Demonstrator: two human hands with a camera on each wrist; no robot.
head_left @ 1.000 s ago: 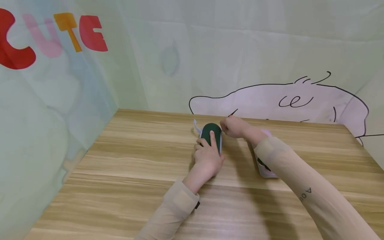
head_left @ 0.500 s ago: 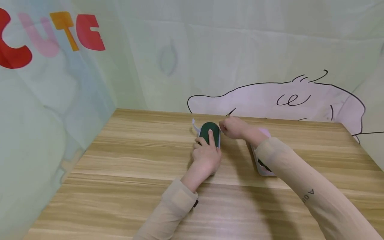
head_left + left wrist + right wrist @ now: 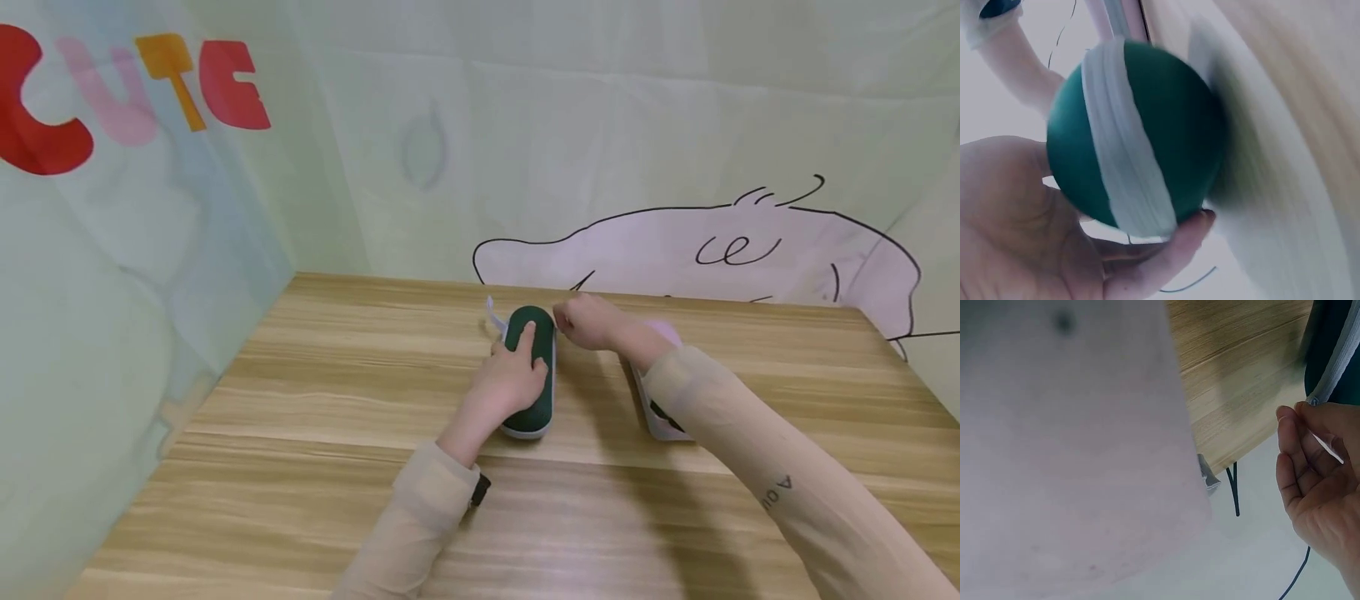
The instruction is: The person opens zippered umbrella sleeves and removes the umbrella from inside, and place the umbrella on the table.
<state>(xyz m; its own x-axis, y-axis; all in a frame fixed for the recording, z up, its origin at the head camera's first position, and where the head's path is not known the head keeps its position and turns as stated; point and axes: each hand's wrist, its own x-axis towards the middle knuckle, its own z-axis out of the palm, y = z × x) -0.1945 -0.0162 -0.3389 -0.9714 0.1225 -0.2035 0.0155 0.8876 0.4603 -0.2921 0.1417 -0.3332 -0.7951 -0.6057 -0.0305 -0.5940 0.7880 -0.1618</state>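
A long green zip case (image 3: 540, 400) with rounded ends and a pale zipper band (image 3: 1125, 144) lies on the table in the head view. My left hand (image 3: 508, 379) holds it from the left, index finger stretched along the top and thumb bent over it. In the left wrist view a fingertip (image 3: 1200, 222) touches the case's side low down, close to the tabletop. At the far right side of the case, my right hand (image 3: 588, 321) pinches the zipper pull (image 3: 1314, 400) between thumb and index finger. The pull is mostly covered by the fingers.
A pale strap (image 3: 495, 315) sticks out left of the case's far end. Under my right forearm lies a flat pinkish item (image 3: 667, 429), partly hidden. Wooden tabletop (image 3: 337, 400) surrounds both, with a printed cloth backdrop (image 3: 390, 167) along its rear edge.
My left hand has shifted its hold leftward on the case, the thumb coming onto the top and the near end showing. The right hand stays at the far right side.
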